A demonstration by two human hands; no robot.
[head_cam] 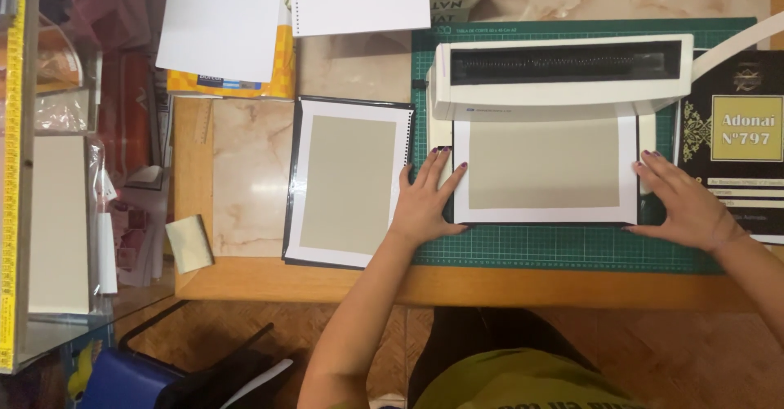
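I see my left hand (425,205) lying flat, fingers spread, on the left edge of a card sheet (545,172) with a beige centre and white border; my right hand (686,201) lies just as flat along its right edge. Neither hand closes on anything: both are open palms pressing down, nothing pinched. The sheet sits between the two hands on a green cutting mat (563,250), its far edge pushed under the front of a white punching machine (563,74).

I judge the sheet light and fairly stiff, a thin cover board that slides easily on the mat and would crease if bent. The side borders, where my palms already bear, look like the best places to hold: pressure there keeps it square without marking the beige face.

Just outside my left hand lies a second sheet (349,182) of the same kind on a dark backing. Beyond my right hand is a black booklet (731,143) with a gold label. The wooden table (457,286) runs beneath my wrists.
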